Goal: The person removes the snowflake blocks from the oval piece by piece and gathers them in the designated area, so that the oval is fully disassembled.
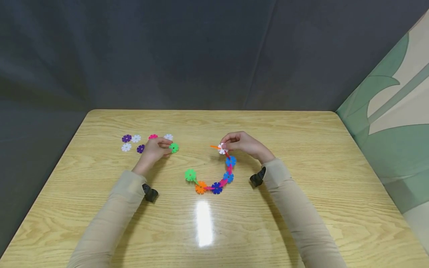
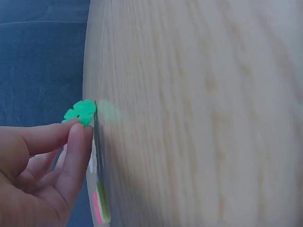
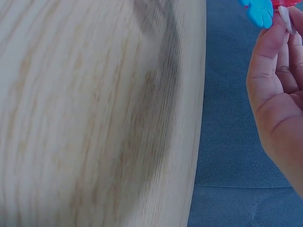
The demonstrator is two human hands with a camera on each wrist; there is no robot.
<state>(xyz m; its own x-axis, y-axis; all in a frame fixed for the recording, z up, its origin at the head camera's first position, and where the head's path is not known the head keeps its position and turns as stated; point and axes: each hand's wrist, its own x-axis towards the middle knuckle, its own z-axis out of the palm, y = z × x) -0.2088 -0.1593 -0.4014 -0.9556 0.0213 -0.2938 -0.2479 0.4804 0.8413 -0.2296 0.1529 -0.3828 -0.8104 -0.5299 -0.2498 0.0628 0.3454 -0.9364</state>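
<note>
Sleeves (image 1: 98, 219) nearest, my left fingers (image 1: 164, 140) pinch a green disc (image 1: 174, 148), my right fingers (image 1: 232, 136) the white disc (image 1: 221, 151) on the chain (image 1: 216, 188) curving over the counter (image 1: 301, 145); linking seems underway, next probably calling for green brought across.

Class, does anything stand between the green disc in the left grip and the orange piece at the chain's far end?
Nothing visible does: in the head view, only tabletop shows between the green disc in the left grip and the orange piece.

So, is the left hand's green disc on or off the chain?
Off: bare table shows between the green disc and the chain.
</note>
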